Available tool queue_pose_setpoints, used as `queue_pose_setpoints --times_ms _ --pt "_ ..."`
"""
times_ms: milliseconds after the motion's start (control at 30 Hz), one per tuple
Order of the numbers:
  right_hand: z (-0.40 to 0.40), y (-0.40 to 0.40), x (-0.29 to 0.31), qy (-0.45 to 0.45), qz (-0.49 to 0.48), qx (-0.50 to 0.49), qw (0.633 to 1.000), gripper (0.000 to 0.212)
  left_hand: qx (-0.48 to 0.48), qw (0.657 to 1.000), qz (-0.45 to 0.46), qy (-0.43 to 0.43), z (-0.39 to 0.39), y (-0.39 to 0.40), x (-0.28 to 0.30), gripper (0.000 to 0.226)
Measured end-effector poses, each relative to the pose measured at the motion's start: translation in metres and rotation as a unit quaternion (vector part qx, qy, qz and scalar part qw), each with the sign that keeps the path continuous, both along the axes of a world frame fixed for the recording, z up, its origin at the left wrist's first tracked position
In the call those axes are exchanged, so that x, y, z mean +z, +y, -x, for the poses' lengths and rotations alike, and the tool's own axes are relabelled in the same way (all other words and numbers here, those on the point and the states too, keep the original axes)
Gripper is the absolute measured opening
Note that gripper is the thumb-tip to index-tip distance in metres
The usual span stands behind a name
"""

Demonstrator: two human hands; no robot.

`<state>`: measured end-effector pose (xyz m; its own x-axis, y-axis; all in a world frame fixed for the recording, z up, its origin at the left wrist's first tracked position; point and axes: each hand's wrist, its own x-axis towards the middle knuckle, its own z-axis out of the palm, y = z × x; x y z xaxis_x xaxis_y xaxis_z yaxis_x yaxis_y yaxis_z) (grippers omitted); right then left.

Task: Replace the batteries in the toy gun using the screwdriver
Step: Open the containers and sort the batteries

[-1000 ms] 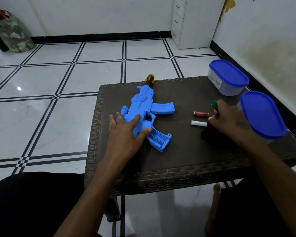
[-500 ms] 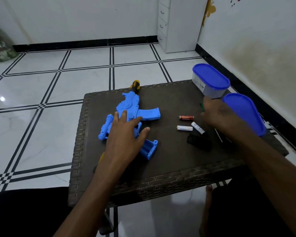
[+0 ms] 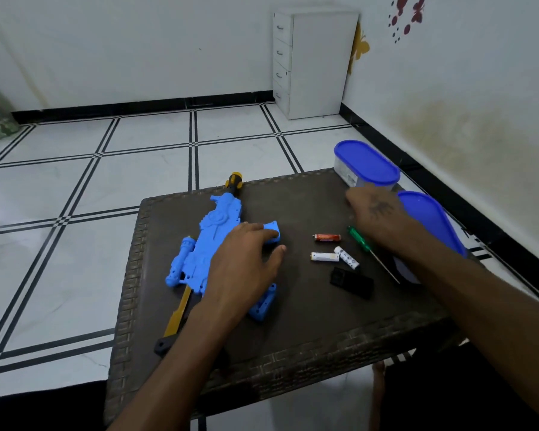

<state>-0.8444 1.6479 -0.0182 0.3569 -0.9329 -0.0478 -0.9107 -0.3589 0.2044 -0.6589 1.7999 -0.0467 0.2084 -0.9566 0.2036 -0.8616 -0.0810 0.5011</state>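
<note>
Left hand (image 3: 243,262) rests flat on the toy gun (image 3: 206,244); right hand (image 3: 377,213) hovers open, empty. Keep the gun pinned and take fresh batteries (image 3: 324,256) lying just right of it.

Dark woven table (image 3: 308,343) carries toy gun (image 3: 206,244), three batteries (image 3: 327,237), screwdriver (image 3: 360,241), black cover (image 3: 352,283), two lidded containers (image 3: 366,164)

Two blue-lidded tubs (image 3: 366,164); white drawers (image 3: 315,62)

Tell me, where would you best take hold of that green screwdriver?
Probably by the green handle of the screwdriver, coming from above: it lies flat on the table, the handle is its thickest part, and the thin shaft runs under the right forearm.
</note>
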Motion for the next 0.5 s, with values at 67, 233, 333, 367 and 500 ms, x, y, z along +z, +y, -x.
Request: queue_pose_setpoints --times_ms 67,233,333,367,500 --pt "0.001 -0.022 0.007 -0.058 0.088 0.002 0.994 0.017 -0.001 1.0 0.016 0.008 0.004 -0.011 0.006 0.027" --pt "0.009 -0.08 0.022 -0.063 0.109 -0.073 0.989 0.054 0.001 1.0 0.008 0.013 0.009 -0.042 0.021 0.029" --pt "0.014 -0.107 0.017 -0.073 -0.015 -0.154 0.985 0.082 -0.008 1.0 0.003 0.024 0.006 -0.058 0.023 0.026" --pt "0.014 -0.114 0.015 -0.092 -0.054 -0.168 0.98 0.086 -0.01 1.0 0.0 0.029 0.004 -0.063 0.022 0.025" --pt "0.014 -0.127 0.014 -0.123 -0.065 -0.16 0.977 0.079 -0.021 0.999 -0.02 0.035 -0.001 -0.084 0.022 0.026"
